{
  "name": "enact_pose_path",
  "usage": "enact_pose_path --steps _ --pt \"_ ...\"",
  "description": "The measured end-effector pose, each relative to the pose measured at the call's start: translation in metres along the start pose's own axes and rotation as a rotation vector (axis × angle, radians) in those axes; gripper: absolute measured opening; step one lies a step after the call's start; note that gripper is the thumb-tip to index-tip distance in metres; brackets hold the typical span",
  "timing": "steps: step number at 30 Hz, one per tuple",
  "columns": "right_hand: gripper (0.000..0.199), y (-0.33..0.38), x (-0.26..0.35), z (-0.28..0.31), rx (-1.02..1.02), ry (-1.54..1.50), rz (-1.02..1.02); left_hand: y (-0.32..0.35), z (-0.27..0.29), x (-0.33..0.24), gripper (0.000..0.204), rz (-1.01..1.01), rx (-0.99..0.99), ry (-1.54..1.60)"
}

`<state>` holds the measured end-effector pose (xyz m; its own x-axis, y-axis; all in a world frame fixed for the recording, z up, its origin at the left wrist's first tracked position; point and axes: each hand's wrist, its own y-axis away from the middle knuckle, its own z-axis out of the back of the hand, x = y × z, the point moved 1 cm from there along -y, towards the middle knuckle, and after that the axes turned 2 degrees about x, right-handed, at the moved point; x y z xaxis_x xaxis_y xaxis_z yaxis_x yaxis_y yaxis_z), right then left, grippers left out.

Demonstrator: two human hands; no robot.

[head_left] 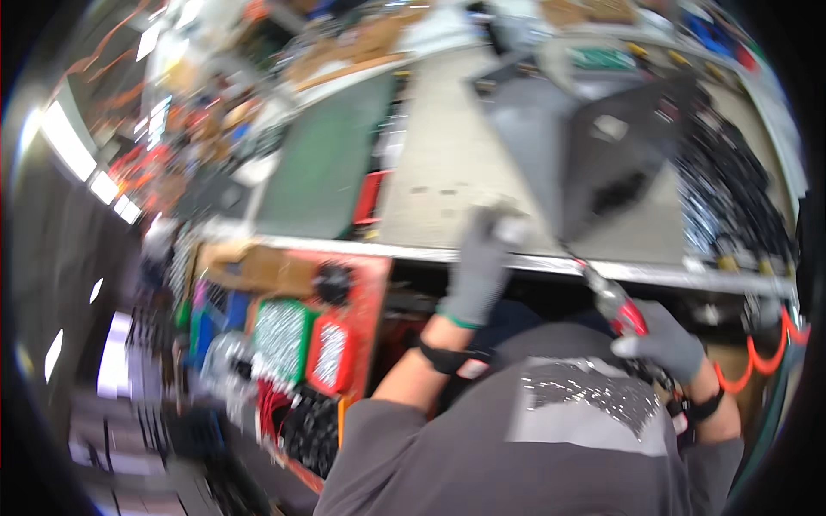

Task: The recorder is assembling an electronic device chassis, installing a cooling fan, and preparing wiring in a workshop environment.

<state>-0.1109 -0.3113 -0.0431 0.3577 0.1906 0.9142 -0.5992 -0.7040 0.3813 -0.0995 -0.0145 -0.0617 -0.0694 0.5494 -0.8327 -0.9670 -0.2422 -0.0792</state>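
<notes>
A grey glove covers my left hand [483,262], raised over the front edge of the workbench [447,163]. Its fingers are smeared by motion, so I cannot make out whether they hold anything. Gloved in grey too, my right hand [664,342] is closed around a red and silver power screwdriver [613,301]. The tool's thin bit points up and left, close to the bench edge. Beyond it lies a dark grey angular panel [607,155], its lower corner near the bit. Next to that panel is a lighter grey flat piece [529,116].
A green panel [323,163] lies at the bench's left, beside a red bin [370,198]. Small metal parts fill a green bin [280,335] and a red bin [331,353] below left. Dark cable-like strands [731,181] lie at right, above an orange coiled hose [757,365].
</notes>
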Motion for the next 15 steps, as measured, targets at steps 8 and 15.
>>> enact_pose_path --steps 8,15 --pt "0.039 0.018 -0.007 0.015 -0.147 0.087 -0.263 -0.041 -0.033 -0.005 0.061 -0.445 0.223 0.214" --pt "0.036 0.02 -0.021 0.012 -0.214 0.091 -0.151 -0.035 -0.054 -0.024 0.046 -0.369 0.218 0.222"
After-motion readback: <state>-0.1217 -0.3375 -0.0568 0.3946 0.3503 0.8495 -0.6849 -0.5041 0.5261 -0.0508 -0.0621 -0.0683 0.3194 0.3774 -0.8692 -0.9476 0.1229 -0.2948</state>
